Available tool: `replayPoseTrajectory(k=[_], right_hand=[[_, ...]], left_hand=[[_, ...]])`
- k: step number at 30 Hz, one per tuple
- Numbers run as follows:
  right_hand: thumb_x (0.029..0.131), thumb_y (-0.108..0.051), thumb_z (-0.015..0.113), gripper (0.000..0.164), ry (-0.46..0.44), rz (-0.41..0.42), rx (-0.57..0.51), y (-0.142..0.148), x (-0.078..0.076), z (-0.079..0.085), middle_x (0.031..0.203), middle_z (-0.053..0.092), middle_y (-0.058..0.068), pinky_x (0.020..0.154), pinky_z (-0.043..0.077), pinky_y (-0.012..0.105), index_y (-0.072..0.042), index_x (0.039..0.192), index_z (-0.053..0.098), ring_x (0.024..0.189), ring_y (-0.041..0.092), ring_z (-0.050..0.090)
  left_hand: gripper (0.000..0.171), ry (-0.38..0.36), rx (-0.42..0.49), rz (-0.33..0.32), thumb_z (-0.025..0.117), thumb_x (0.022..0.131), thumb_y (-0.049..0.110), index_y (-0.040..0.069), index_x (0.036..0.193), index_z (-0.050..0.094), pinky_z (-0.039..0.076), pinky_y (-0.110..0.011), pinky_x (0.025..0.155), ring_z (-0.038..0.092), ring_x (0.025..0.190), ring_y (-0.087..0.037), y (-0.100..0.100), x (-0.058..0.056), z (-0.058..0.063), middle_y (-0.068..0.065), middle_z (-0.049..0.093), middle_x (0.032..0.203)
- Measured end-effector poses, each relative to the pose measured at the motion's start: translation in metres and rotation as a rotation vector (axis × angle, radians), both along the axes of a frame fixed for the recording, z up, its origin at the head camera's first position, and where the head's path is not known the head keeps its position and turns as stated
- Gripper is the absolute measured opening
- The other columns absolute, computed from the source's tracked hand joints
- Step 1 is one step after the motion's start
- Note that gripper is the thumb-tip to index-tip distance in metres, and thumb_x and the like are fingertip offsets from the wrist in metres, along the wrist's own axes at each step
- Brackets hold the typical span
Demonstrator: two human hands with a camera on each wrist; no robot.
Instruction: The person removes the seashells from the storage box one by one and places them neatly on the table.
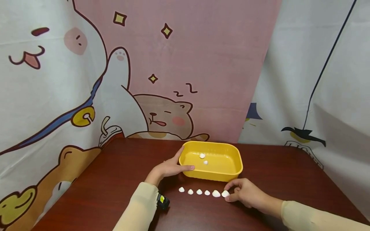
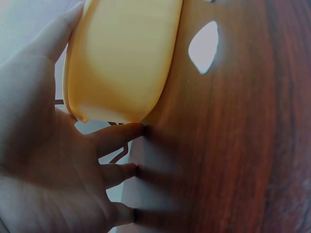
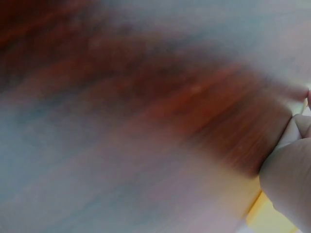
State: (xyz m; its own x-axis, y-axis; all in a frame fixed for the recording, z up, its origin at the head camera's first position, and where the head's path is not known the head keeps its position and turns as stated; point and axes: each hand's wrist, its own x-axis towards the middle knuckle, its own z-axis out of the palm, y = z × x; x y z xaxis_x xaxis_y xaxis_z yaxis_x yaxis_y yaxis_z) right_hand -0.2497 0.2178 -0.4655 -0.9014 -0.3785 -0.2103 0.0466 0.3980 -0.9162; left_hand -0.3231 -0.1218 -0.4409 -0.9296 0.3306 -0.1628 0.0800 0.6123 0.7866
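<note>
Right grip point(image 1: 245, 194) pinches the partly covered rightmost white piece point(image 1: 225, 193), just before the yellow tray point(image 1: 211, 175); left grip point(image 1: 169, 167), fingers spread, touches the tray's left end; right wrist view blurs; worktop's point(image 1: 130, 166) near edge is cut off.

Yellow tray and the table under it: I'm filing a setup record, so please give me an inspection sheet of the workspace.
Surface: brown table, wood-grain look.
Job's things: yellow tray with two white shells inside; six more in a row on the near side, the rightmost shell in the fingers.
Clutter: nothing seen.
Hands: left hand holds the tray's left end, thumb over the near rim; right hand pinches the rightmost shell. A black device sits at the left wrist.
Cables: nothing seen.
Surroundings: cartoon-printed cloth behind and at both sides.
</note>
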Motion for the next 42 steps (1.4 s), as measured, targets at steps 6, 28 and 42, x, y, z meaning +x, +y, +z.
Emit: replayPoseTrajectory(k=[6,28,42], right_hand=[[0.082,-0.012,0.09,0.036,0.004,-0.006,0.014,0.0,0.0008,0.0001,0.06,0.035,-0.008,0.044,0.027,0.02,0.0,0.11,0.07,0.044,0.005,0.026],[0.083,-0.013,0.089,0.034,-0.007,-0.034,0.001,0.0012,0.0014,-0.0006,0.06,0.037,-0.008,0.044,0.027,0.018,0.001,0.108,0.07,0.045,0.004,0.027],[0.083,-0.014,0.09,0.036,-0.015,-0.029,-0.014,0.0003,0.0011,-0.001,0.06,0.038,-0.008,0.044,0.028,0.019,0.001,0.109,0.07,0.046,0.004,0.028]], left_hand=[[0.117,0.0,-0.012,0.003,0.075,0.085,0.073,0.04,0.172,0.003,0.034,-0.068,0.123,0.047,0.148,-0.039,0.0006,0.0,-0.0002,-0.015,0.036,0.172],[0.117,-0.002,-0.003,-0.005,0.075,0.087,0.07,0.036,0.172,0.002,0.034,-0.067,0.124,0.047,0.148,-0.039,0.0015,0.0032,0.0039,-0.016,0.034,0.173],[0.117,-0.002,-0.004,-0.001,0.075,0.087,0.07,0.037,0.172,0.002,0.034,-0.067,0.123,0.048,0.147,-0.039,0.0004,0.003,0.0031,-0.016,0.034,0.173]])
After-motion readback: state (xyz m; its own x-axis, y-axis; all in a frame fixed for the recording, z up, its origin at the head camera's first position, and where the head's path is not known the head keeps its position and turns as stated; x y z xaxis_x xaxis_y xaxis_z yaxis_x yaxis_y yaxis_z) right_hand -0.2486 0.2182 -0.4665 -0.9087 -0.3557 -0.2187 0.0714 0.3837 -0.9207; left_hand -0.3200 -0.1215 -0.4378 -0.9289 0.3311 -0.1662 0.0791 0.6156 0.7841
